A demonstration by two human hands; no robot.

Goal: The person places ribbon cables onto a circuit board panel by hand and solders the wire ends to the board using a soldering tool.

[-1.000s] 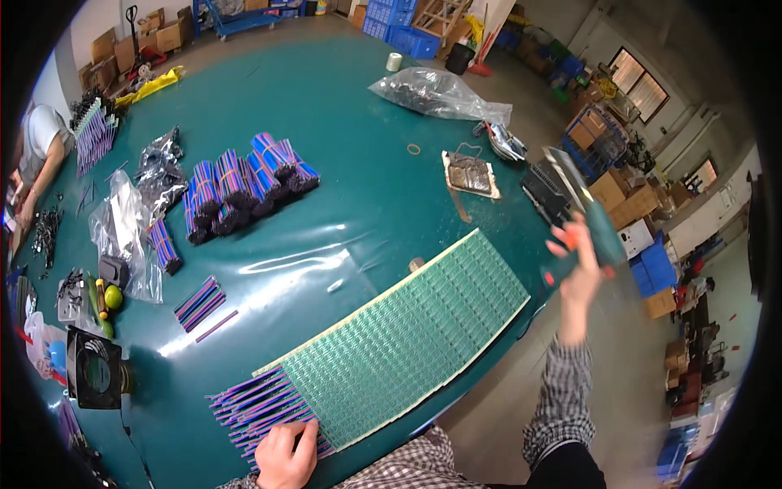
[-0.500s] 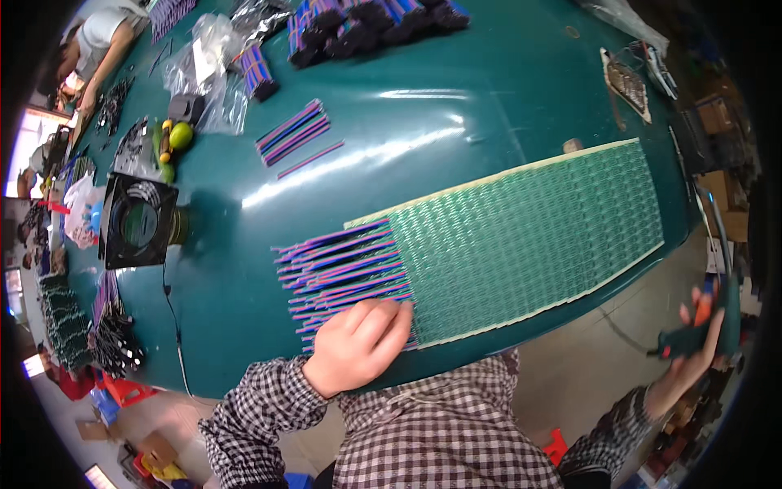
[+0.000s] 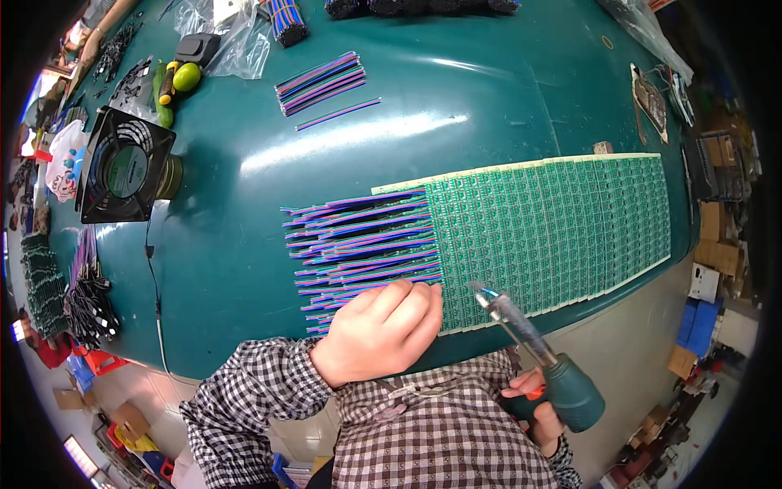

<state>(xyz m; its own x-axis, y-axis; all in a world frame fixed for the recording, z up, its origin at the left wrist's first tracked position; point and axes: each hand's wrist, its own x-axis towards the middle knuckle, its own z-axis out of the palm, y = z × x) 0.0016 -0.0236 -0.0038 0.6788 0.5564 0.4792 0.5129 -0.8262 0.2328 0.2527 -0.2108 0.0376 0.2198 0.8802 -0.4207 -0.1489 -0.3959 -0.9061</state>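
Note:
A long panel of small green circuit boards [image 3: 554, 236] lies on the green table, with a row of flat multicoloured ribbon wires [image 3: 366, 236] along its left end. My left hand [image 3: 379, 330] is closed in a pinch at the near end of that row, at the edge of the boards. A wire seems to be held in it, though the fingers cover most of it. My right hand [image 3: 539, 407] grips a dark green soldering gun [image 3: 570, 391] with an orange trigger. Its metal tip points left over the panel, a little right of my left fingers.
Beyond the panel lie a small bundle of ribbon wires [image 3: 322, 84] and one loose wire [image 3: 338, 114]. At left stand a black fan [image 3: 126, 167] with its cord, a green fruit [image 3: 186, 77] and plastic bags. Thick wire bundles [image 3: 423, 6] lie at the far edge.
My right hand has swung the soldering gun in from the far right to over the panel. My left hand has shifted slightly right, still pinched. The view has also shifted.

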